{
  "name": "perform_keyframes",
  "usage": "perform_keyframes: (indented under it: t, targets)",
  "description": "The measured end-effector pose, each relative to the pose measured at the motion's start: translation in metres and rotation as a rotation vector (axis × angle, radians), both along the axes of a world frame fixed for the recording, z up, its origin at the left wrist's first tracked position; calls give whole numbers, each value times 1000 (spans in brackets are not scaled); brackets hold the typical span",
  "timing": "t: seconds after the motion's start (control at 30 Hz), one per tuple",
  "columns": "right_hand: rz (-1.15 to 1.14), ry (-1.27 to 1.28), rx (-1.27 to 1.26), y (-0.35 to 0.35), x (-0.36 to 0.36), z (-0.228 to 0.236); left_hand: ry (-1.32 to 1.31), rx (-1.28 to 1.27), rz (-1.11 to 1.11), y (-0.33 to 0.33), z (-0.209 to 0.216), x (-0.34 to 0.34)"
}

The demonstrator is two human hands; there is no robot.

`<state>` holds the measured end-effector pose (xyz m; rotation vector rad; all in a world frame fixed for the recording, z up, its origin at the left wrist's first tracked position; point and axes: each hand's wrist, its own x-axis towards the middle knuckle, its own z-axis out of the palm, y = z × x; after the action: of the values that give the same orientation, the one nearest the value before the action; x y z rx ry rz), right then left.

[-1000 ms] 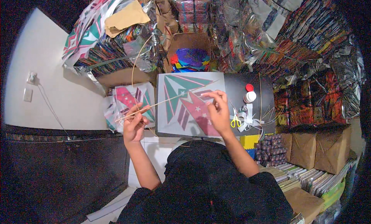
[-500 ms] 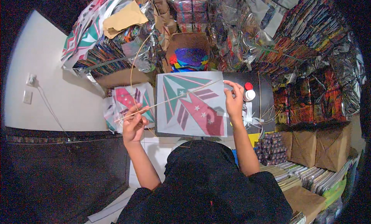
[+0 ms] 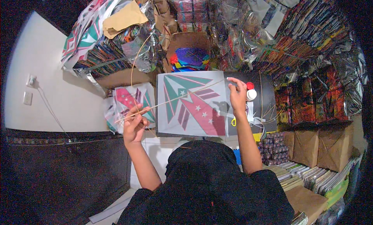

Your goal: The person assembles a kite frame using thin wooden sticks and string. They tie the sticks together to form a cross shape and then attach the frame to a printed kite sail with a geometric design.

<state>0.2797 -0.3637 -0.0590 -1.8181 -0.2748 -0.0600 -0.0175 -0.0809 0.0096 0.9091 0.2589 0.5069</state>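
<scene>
My left hand [image 3: 134,126] is closed around a thin straight stick [image 3: 167,101], which slants up to the right above a printed sheet [image 3: 169,126]. A long thin curved strip [image 3: 133,71] also passes through that hand, crossing the stick there. The sheet is white with green, pink and purple shapes and stars, and lies on a dark board [image 3: 266,83]. At the stick's far end is my right hand [image 3: 237,96], its fingers curved and apart from the thumb. The index fingertip is at the stick's tip; whether it presses on it is hard to see.
Right of my right hand stand a white bottle [image 3: 251,95] and a red cap [image 3: 250,86]. Yellow-handled scissors [image 3: 233,121] lie by my wrist. More printed sheets [image 3: 124,99] are at the left. Wrapped stacks [image 3: 311,27] and brown packages [image 3: 305,147] surround the board.
My right hand has moved slightly up and to the right at the stick's end, uncovering the yellow scissor handle. My left hand stays in place with the stick and strip.
</scene>
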Motion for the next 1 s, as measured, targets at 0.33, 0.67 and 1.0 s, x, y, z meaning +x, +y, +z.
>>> perform_keyframes:
  t: [0.33,0.67,1.0]
  targets:
    - [23,-31,3,4,1,-4,-21,-6,-22,-2,5,5]
    - [54,-72,0,8,-7,-3,0,-13,-11,-1,4,5]
    - [89,-100,-29,14,-14,2,-14,9,-31,1,4,6]
